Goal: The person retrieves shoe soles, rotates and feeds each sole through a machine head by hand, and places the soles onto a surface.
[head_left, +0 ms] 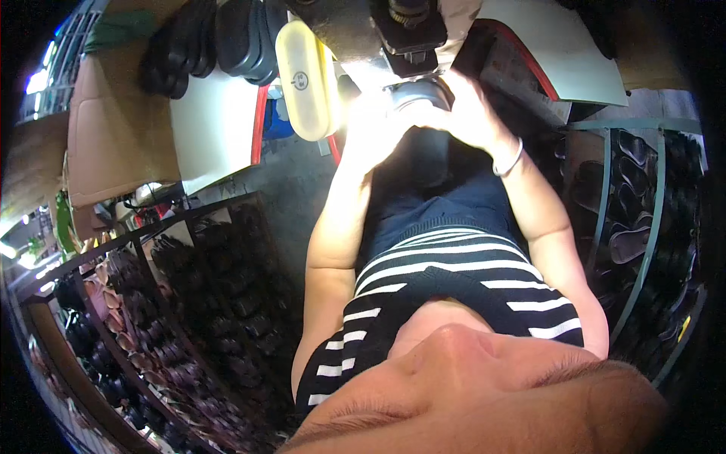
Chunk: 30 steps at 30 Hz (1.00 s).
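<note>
A dark, shiny curved piece (420, 92), perhaps a shoe part, is held between my two hands, right under the black head of a machine (411, 38). My left hand (376, 125) grips its left side; strong light washes out most of the fingers. On the right side, my right hand (475, 113) is closed round its edge, with a pale bracelet at the wrist. The thumbs come close together along the near edge of the piece. Its far end is hidden below the machine head, so its exact kind cannot be made out.
A yellow oblong tray (297, 91) stands left of the machine, beside several black shoe parts (246, 41). White boards with red edges (215, 132) flank both sides. A rack of dark shoe parts (219, 280) fills the left, and a metal-framed rack (631, 197) stands at right.
</note>
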Tool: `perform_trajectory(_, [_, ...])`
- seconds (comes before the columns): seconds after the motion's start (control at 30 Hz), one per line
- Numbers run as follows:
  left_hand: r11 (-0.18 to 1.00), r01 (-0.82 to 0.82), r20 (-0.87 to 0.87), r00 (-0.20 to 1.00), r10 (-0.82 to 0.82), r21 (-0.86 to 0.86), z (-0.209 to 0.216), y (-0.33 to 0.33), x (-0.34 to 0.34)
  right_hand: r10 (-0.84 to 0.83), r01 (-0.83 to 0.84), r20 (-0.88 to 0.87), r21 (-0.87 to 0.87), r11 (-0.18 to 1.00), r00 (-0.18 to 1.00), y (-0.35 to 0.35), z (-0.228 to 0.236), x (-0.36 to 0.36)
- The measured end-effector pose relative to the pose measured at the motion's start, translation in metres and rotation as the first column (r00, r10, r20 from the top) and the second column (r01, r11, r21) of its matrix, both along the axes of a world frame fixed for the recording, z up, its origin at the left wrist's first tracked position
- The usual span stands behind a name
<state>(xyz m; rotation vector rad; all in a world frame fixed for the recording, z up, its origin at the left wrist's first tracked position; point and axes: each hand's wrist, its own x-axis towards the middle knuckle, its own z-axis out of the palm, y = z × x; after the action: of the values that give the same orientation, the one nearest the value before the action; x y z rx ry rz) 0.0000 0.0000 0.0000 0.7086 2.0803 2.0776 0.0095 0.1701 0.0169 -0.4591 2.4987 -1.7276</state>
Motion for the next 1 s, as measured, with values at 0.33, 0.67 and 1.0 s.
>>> perform_trajectory(0.33, [0.896, -0.336, 0.069, 0.927, 0.369, -0.29, -0.012, -0.004, 0.027, -0.059, 0.089, 0.561, -0.027, 0.996, 0.826, 0.139, -0.105, 0.086])
perform_trajectory(0.67, [0.925, -0.367, 0.043, 0.927, 0.372, -0.093, -0.029, -0.025, 0.03, -0.071, 0.048, -0.093, -0.225, 0.973, 0.993, 0.178, -0.012, -0.044])
perform_trajectory(1.0, [0.796, -0.389, 0.497, 0.858, 0.13, 0.463, -0.051, -0.112, 0.043, -0.058, 0.058, -0.049, -0.005, 0.998, 0.997, 0.074, 0.011, -0.018])
